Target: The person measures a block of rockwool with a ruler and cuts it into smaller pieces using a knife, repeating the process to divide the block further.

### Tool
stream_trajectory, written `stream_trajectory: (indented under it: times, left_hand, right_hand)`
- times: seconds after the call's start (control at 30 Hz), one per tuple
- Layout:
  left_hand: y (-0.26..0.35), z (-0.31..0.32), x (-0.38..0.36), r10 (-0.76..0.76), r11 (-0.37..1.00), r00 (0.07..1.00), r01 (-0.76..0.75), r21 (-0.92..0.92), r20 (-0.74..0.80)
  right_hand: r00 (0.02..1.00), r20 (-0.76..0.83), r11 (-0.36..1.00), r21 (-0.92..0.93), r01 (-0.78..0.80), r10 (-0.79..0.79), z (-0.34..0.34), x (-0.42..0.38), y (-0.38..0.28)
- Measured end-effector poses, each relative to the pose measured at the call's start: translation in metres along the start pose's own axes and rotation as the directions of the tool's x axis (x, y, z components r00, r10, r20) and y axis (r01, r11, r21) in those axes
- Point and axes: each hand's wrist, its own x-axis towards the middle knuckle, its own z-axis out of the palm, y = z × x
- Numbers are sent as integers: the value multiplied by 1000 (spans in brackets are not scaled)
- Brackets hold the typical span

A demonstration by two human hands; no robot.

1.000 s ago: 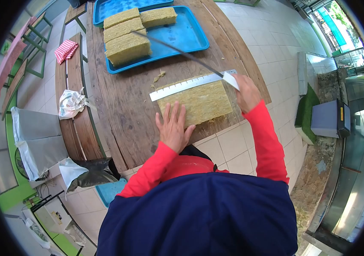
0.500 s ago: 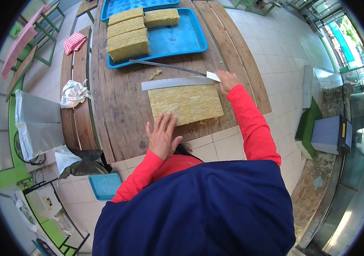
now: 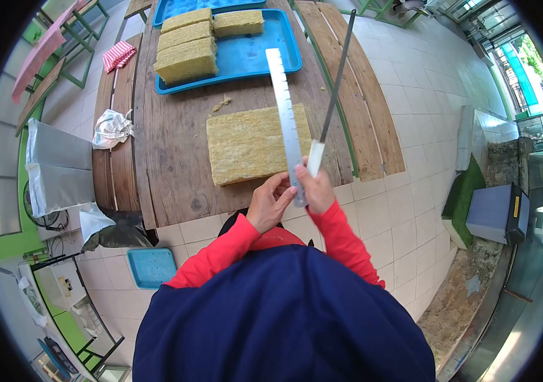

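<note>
A metal ruler stands raised over the front of the table, pointing away from me. My right hand is closed round the white handle of a long-bladed knife and also pinches the ruler's lower part. My left hand is at the ruler's lower end, thumb and fingers closed on its edge. Behind the ruler a yellowish fibrous slab lies flat near the table's front edge. Farther back, several cut blocks of the same material sit on a blue tray.
The wooden table has benches on both sides. On the left bench are a white plastic bag and a striped cloth. A small blue tray lies on the floor. A grey bin stands at the right.
The ruler has been lifted off the slab and turned upright. The knife has swung to point away from me. My left hand has left the slab and joined my right hand at the ruler.
</note>
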Motion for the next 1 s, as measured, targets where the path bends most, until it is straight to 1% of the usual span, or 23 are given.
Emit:
stream_trajectory:
  times: [0.07,0.1,0.17,0.2,0.23,0.27,0.3,0.33,0.37,0.4,0.43,0.5,0.57,0.63,0.7,0.73,0.77,0.83,0.9,0.97,1.0]
  left_hand:
    - [1,-1,-2,-78,994,997,77,-77,-3]
    - [0,-1,-5,-78,994,997,78,-75,-1]
    - [-4,-3,-11,-88,996,995,86,-39,-55]
    - [-6,-4,-13,-90,995,994,88,-36,-56]
    - [-8,-6,-14,-92,988,994,85,-133,-49]
    - [-11,-8,-14,-93,970,995,81,-228,-42]
    - [-17,-13,-14,-95,971,995,83,-226,-42]
    - [-23,-21,-12,-68,979,996,55,-198,-57]
    - [-27,-27,-11,-40,985,997,27,-171,-71]
    - [-12,-30,-13,-110,951,991,84,-296,-75]
    - [-6,-35,-15,-111,951,991,85,-296,-74]
    - [-2,-54,-19,-170,971,981,151,-184,-91]
    - [-4,-71,-26,-188,974,976,171,-149,-106]
    - [-4,-88,-30,-201,976,972,188,-112,-120]
    - [-2,-103,-35,-184,982,976,188,22,-118]
    - [-3,-110,-37,-172,982,977,180,62,-128]
    - [-4,-119,-39,-173,981,978,181,64,-118]
    - [-6,-138,-41,-154,975,987,159,156,-48]
    - [-10,-161,-43,-138,978,990,135,161,4]
    - [-4,-181,-47,-195,970,981,191,148,9]
    - [-2,-191,-48,-197,971,980,192,146,24]
  right_hand:
    - [999,-29,987,160,-13,18,12,-13,3]
    - [999,-30,987,162,-12,18,12,-18,5]
    - [999,13,981,189,-35,33,12,-24,9]
    - [997,64,983,175,-56,45,7,-27,13]
    - [997,64,982,179,-57,46,7,-31,18]
    - [996,-57,984,170,-61,72,9,-35,21]
    - [979,-178,985,160,-67,96,11,-38,24]
    - [964,-252,980,197,-39,89,9,-37,38]
    - [963,-253,980,197,-38,88,7,-35,48]
    - [929,-363,971,240,14,77,6,-31,55]
    - [881,-468,959,276,69,71,6,-28,59]
    - [877,-474,956,284,66,80,0,-22,60]
    - [902,-427,952,297,67,70,-5,-16,58]
    - [905,-418,956,287,58,71,-10,-10,57]
    - [921,-380,958,284,28,86,-14,-6,56]
    - [918,-387,958,285,30,87,-18,-7,58]
    - [908,-414,967,249,48,62,-25,-8,61]
    - [878,-478,983,164,82,7,-39,-12,60]
    - [859,-511,989,136,58,20,-52,-12,48]
    - [842,-538,993,114,32,35,-64,-6,33]
    - [846,-533,997,74,16,26,-70,-1,27]
